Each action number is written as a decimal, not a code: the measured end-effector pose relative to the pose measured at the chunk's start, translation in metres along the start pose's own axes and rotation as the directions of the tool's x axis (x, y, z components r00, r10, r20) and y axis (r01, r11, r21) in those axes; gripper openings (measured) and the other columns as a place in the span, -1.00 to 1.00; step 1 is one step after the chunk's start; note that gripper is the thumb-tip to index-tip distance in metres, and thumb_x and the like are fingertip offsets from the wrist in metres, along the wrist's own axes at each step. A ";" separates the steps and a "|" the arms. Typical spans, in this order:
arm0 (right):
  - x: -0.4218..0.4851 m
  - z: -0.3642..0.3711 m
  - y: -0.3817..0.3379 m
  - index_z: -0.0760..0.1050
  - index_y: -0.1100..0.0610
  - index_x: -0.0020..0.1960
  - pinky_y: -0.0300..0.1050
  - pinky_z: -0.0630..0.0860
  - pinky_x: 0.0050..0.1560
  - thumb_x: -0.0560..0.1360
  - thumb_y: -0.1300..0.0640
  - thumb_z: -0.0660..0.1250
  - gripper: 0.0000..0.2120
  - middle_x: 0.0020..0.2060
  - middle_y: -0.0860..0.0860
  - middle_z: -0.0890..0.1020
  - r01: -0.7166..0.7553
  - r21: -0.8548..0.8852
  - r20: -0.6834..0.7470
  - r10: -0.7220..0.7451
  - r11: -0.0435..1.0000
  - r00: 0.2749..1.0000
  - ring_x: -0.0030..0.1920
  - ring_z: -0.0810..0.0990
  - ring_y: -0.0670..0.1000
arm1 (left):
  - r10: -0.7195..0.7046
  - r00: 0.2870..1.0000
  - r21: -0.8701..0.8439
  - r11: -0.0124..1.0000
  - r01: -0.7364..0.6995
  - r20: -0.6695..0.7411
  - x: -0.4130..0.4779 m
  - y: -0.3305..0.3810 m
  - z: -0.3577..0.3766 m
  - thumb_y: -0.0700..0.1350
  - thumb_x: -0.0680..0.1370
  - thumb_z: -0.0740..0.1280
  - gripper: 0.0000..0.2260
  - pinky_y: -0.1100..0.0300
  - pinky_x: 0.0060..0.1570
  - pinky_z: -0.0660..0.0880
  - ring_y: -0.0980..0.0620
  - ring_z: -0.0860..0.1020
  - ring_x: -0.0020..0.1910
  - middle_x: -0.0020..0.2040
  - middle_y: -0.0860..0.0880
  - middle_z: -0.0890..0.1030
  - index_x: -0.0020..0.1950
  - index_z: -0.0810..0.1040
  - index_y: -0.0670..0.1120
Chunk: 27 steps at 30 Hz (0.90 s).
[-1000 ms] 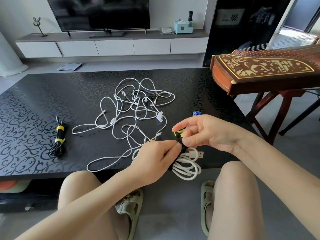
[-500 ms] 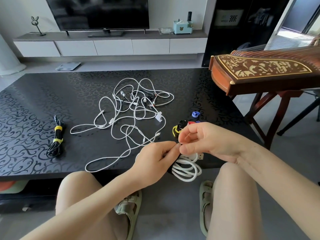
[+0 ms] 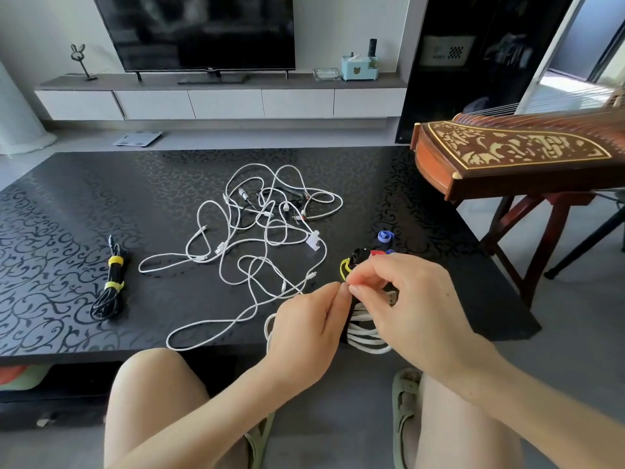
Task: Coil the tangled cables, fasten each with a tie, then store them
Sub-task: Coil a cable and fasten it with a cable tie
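Now both hands hold the coiled white cable lower than before, at the table's near edge. The left hand and right hand pinch narrowly, fingertips touching, and the ties show again.

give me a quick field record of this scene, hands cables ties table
left hand: pinching the coil
right hand: pinching the coil from the other side
white coil: held between both hands at the table's near edge
tangled white cables: loose on the table
black bundle: lying left, two yellow ties on it
spare ties: small coloured pile behind the right hand
table: dark, patterned
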State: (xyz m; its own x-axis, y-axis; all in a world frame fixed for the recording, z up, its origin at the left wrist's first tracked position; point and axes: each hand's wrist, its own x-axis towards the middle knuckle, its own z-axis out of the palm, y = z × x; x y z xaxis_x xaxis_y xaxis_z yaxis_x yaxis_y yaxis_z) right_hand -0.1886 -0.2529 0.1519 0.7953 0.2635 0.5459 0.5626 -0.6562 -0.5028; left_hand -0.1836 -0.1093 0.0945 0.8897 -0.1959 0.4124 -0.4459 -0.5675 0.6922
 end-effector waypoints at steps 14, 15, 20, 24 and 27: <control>0.030 -0.011 0.017 0.61 0.31 0.00 -0.26 0.55 -0.28 0.51 0.26 0.31 -0.85 -0.28 0.08 0.64 -0.837 0.363 0.680 0.498 0.410 0.538 -0.30 0.61 -0.08 | 0.221 0.973 0.220 0.954 -0.202 -0.064 0.007 0.004 -0.012 -0.04 0.60 0.08 -0.72 0.11 -0.60 0.20 -0.07 0.27 -0.63 -0.61 -0.05 0.30 -0.32 0.19 0.00; 0.031 -0.012 0.018 0.60 0.34 0.02 -0.24 0.56 -0.25 0.52 0.25 0.31 -0.82 -0.24 0.11 0.63 -0.845 0.346 0.706 0.480 0.407 0.520 -0.27 0.61 -0.06 | 0.236 0.970 0.223 0.950 -0.218 -0.057 0.007 0.004 -0.013 -0.04 0.60 0.09 -0.72 0.13 -0.61 0.20 -0.07 0.27 -0.63 -0.60 -0.05 0.30 -0.31 0.18 0.00; 0.037 -0.019 0.018 0.60 0.38 -0.02 -0.22 0.58 -0.25 0.49 0.27 0.34 -0.82 -0.29 0.14 0.62 -0.842 0.317 0.742 0.440 0.436 0.507 -0.26 0.61 -0.02 | 0.295 0.956 0.281 0.916 -0.285 0.008 0.009 0.003 -0.019 -0.03 0.60 0.10 -0.72 0.18 -0.59 0.18 -0.07 0.28 -0.63 -0.60 -0.05 0.30 -0.30 0.20 0.00; 0.034 -0.015 0.016 0.68 0.21 -0.18 -0.17 0.59 -0.13 0.41 0.25 0.45 -0.96 -0.28 0.14 0.69 -0.579 0.192 0.467 0.445 0.793 0.764 -0.26 0.64 -0.03 | 0.166 0.980 0.228 0.956 -0.187 0.105 0.011 0.005 -0.018 0.02 0.62 0.06 -0.70 0.08 -0.52 0.26 -0.08 0.33 -0.57 -0.56 -0.03 0.34 -0.30 0.21 -0.01; 0.031 -0.010 0.018 0.67 0.14 -0.23 -0.19 0.57 -0.18 0.41 0.23 0.45 -0.94 -0.35 0.00 0.67 -0.468 0.123 0.331 0.408 0.875 0.851 -0.29 0.64 -0.09 | 0.170 0.947 0.109 0.972 -0.206 0.272 0.009 0.005 -0.021 0.01 0.61 0.02 -0.74 0.11 -0.40 0.21 -0.03 0.29 -0.46 -0.48 0.04 0.30 -0.28 0.17 0.02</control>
State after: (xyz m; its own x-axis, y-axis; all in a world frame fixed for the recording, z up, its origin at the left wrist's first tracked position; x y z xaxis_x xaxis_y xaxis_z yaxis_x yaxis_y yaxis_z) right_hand -0.1565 -0.2638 0.1668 0.9810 0.1903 0.0377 0.1484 -0.6107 -0.7779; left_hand -0.1802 -0.0967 0.1140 0.7937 -0.4992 0.3475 -0.6059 -0.5989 0.5236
